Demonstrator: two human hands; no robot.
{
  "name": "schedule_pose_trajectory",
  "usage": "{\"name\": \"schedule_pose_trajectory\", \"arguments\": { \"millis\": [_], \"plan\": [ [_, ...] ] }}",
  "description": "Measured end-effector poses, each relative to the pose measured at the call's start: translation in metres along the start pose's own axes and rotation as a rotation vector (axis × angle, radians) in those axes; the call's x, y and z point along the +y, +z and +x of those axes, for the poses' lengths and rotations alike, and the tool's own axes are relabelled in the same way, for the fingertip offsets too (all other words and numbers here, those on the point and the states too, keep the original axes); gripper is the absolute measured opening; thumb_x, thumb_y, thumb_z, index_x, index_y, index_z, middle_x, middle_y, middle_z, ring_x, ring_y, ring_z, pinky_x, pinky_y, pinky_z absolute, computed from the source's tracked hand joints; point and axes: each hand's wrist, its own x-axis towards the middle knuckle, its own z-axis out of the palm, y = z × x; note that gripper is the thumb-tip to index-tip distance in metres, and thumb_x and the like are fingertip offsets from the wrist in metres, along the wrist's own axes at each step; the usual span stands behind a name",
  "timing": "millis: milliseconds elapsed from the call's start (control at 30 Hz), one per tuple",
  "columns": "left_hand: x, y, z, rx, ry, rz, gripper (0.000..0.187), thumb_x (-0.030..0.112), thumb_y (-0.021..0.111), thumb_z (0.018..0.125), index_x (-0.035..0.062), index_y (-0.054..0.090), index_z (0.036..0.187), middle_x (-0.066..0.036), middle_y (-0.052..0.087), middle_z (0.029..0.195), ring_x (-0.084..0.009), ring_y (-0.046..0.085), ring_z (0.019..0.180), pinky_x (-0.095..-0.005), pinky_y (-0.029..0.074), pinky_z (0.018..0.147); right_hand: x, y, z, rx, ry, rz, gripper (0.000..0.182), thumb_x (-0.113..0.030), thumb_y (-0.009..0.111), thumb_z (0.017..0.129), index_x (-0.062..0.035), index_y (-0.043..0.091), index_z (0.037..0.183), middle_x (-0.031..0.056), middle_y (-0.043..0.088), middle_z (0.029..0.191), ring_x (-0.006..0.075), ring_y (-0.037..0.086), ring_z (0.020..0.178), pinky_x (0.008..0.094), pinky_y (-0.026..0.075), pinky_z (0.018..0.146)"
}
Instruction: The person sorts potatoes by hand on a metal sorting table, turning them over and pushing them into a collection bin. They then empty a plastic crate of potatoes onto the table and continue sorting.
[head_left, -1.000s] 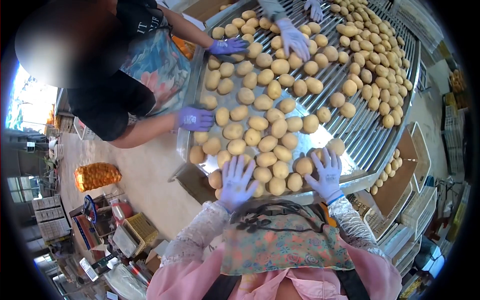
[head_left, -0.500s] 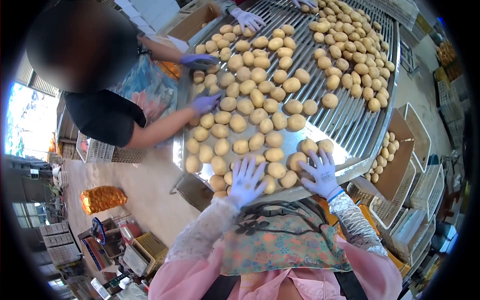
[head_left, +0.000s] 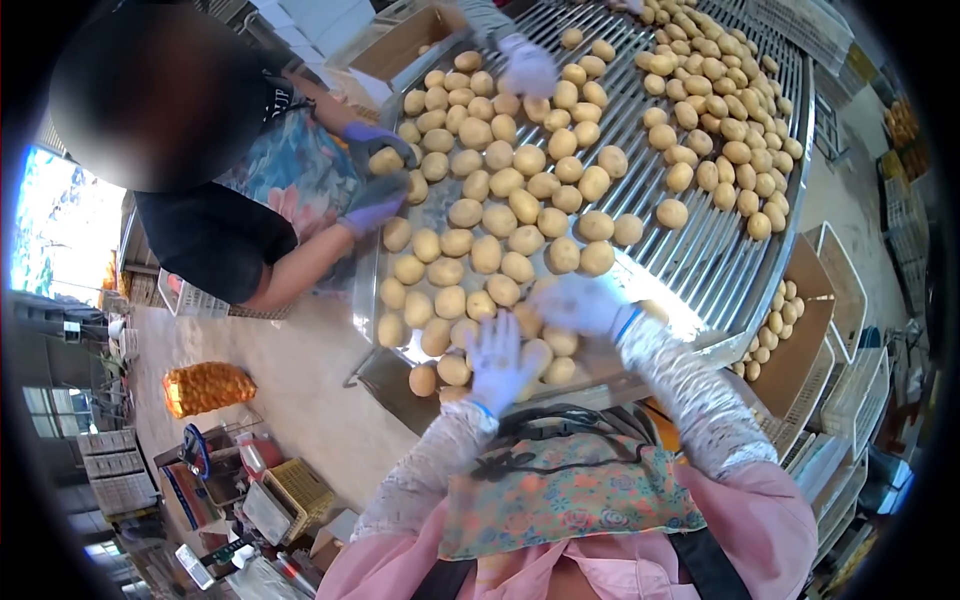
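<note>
Lilac-gloved left hand: palm down among potatoes at the near edge of the metal sorting table. Fingers spread, tips pointing away from the body; touching potatoes, though what lies under the palm is hidden.

Right hand, also lilac-gloved: motion-blurred, stretched across toward the left hand, over the near potatoes. Cannot tell whether its fingers are apart or together, nor whether they grip anything. Brownish potato between the two hands, partly covered. Another potato, smeared, shows just beside the right wrist.

Remaining potatoes: scattered over the smooth sheet; denser heap on the roller bars, its far end cut off by the frame.

Co-worker's purple-gloved hand at the table's left side; the other hand is at a potato, finger contact unclear. Far side: blurred gloved hand, its owner out of frame; a further hand is only a sliver.

Right: cardboard box with potatoes inside, partly hidden by the table. Floor: orange mesh sack, contents too small to identify
</note>
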Motion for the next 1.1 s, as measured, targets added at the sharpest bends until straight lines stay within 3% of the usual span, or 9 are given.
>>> {"name": "schedule_pose_trajectory", "arguments": {
  "millis": [100,167,333,400,533,733,933,967,1100],
  "plan": [
    [0.008,-0.044,-0.011,-0.117,0.166,-0.432,0.07,0.046,0.061,0.095,0.0012,0.048,0.148,-0.018,0.045,0.155,-0.0443,0.034,0.147,-0.061,0.022,0.12,0.027,-0.073,0.058,0.363,0.038,-0.291,0.04,-0.026,0.066,0.089,-0.0157,0.067,0.128,0.012,0.07,0.116,0.0311,0.068,0.105,0.0418,0.055,0.092],
    [-0.015,-0.043,-0.01,-0.126,0.242,-0.344,0.068,0.046,0.062,0.094,0.0047,0.051,0.147,-0.016,0.046,0.155,-0.0429,0.035,0.146,-0.0588,0.024,0.12,0.048,-0.091,0.089,0.47,0.046,-0.463,0.045,-0.022,0.069,0.086,-0.0175,0.066,0.131,0.013,0.07,0.117,0.032,0.07,0.103,0.0434,0.058,0.088],
    [-0.046,-0.033,0.02,-0.096,0.263,-0.268,0.05,0.035,0.057,0.098,0.0138,0.058,0.143,-0.005,0.052,0.151,-0.0399,0.042,0.141,-0.0548,0.029,0.118,0.055,-0.082,0.13,0.014,0.385,-0.869,0.05,-0.024,0.071,0.082,-0.0192,0.061,0.131,0.0141,0.061,0.132,0.0339,0.064,0.117,0.0445,0.055,0.093],
    [-0.051,-0.03,0.026,-0.114,0.268,-0.313,0.045,0.03,0.054,0.1,0.0157,0.059,0.142,-0.002,0.054,0.15,-0.0409,0.043,0.14,-0.0561,0.03,0.117,0.026,-0.089,0.113,-0.077,0.395,-0.883,0.052,-0.031,0.076,0.079,-0.018,0.062,0.127,0.0131,0.065,0.122,0.0333,0.066,0.113,0.0441,0.055,0.092],
    [-0.046,-0.028,0.035,-0.012,0.339,-0.201,0.042,0.03,0.055,0.099,0.0159,0.062,0.139,-0.002,0.056,0.148,-0.0415,0.043,0.139,-0.0561,0.029,0.118,0.038,-0.073,0.054,0.013,0.432,-0.684,0.057,-0.035,0.081,0.075,-0.0174,0.062,0.126,0.0129,0.068,0.114,0.0319,0.068,0.106,0.0429,0.055,0.091],
    [-0.061,-0.032,0.042,-0.038,0.328,-0.421,0.037,0.027,0.062,0.094,0.0112,0.069,0.128,-0.005,0.057,0.144,-0.0401,0.045,0.136,-0.0548,0.028,0.118,0.03,-0.044,-0.093,0.744,0.334,0.866,0.043,-0.006,0.078,0.078,-0.0074,0.061,0.118,0.0069,0.066,0.106,0.0173,0.065,0.093,0.029,0.055,0.083],
    [-0.009,-0.015,0.083,0.03,-0.072,-0.013,0.066,0.039,0.06,0.094,0.0046,0.046,0.148,-0.033,0.039,0.15,-0.0503,0.034,0.141,-0.0579,0.024,0.119,0.014,-0.014,-0.247,0.709,0.417,1.114,0.033,0.0,0.074,0.078,-0.0076,0.062,0.107,0.005,0.067,0.099,0.0145,0.066,0.087,0.0301,0.056,0.074],
    [-0.004,0.0,0.077,-0.023,-0.022,0.004,0.076,0.043,0.061,0.095,0.0027,0.036,0.154,-0.036,0.027,0.156,-0.057,0.02,0.145,-0.0637,0.017,0.119,0.011,-0.01,-0.266,0.695,0.598,1.025,0.03,0.0,0.074,0.078,-0.008,0.063,0.104,0.0049,0.067,0.096,0.0153,0.067,0.087,0.0308,0.057,0.073],
    [-0.006,-0.024,0.036,-0.08,0.274,-0.283,0.081,0.052,0.063,0.092,0.0098,0.037,0.157,-0.032,0.033,0.155,-0.0529,0.032,0.141,-0.0632,0.021,0.118,0.033,0.021,-0.374,0.545,0.865,0.685,0.027,-0.012,0.075,0.082,-0.0045,0.066,0.106,0.0078,0.069,0.1,0.0215,0.068,0.092,0.0345,0.056,0.087]
  ]
}}
